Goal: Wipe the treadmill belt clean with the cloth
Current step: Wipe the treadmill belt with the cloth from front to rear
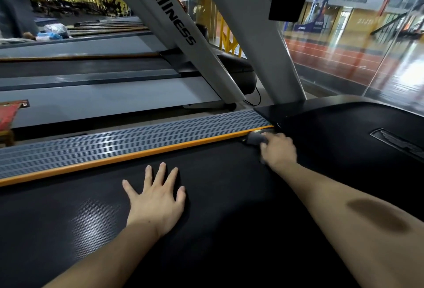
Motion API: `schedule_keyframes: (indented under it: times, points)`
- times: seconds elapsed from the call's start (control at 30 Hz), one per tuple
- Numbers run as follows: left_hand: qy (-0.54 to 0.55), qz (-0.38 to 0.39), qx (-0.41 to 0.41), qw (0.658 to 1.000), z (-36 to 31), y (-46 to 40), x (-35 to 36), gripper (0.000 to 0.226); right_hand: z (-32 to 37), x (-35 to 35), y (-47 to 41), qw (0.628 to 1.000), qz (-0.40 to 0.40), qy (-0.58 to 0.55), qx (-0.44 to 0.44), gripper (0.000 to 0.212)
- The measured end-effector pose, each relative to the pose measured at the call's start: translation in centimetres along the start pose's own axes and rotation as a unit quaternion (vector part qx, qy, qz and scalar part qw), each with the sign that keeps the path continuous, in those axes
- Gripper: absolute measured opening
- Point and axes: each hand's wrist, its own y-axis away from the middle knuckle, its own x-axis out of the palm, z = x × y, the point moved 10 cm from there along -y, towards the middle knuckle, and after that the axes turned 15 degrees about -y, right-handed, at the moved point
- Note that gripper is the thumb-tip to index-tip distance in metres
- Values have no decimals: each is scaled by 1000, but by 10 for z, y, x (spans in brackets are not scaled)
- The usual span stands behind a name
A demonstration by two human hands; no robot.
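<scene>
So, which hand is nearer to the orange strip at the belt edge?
The right hand, holding the cloth almost against the orange strip. The left hand lies flat on the belt, farther away.

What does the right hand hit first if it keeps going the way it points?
Probably the orange trim strip at the belt edge: the right hand holds the cloth almost against it, in the corner by the black motor cover. Depth is unclear.

dim indoor | glare on glass wall point(390, 58) | wide-angle edge bending | right hand point(278, 150) motion-blurred
</scene>
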Motion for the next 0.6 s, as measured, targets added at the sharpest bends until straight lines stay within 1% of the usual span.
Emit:
schedule_keyframes:
  times: [0.03,0.07,0.13,0.23,0.3,0.37,0.43,0.47,0.53,0.57,0.6]
  points:
    - [1,1,6,1000,-1,0,0,63,-15,-4,-5,999,-15,8,45,40]
    - [3,2,9,1000,-3,-2,0,63,-22,-5,-8,997,-17,19,73,41]
    - [5,6,12,1000,-4,-3,1,63,-14,2,-8,997,-2,43,70,43]
    - [6,7,8,1000,-3,-2,1,66,27,13,12,999,7,26,23,45]
    - [8,7,3,1000,-2,-1,0,68,73,26,40,999,7,18,-46,42]
    - [9,11,-1,1000,-1,-1,0,70,124,47,75,990,36,3,-137,36]
    - [6,16,-5,1000,-1,-2,0,70,155,64,100,976,88,-24,-197,34]
    - [5,16,-5,1000,-1,-2,1,69,159,65,103,970,106,-33,-214,35]
    - [5,13,-2,1000,0,-2,2,68,145,55,88,965,95,-28,-244,35]
    - [5,14,0,1000,0,-2,2,67,127,47,72,968,78,-17,-239,33]
    - [3,14,3,1000,0,-2,3,66,99,36,49,976,55,-2,-212,32]
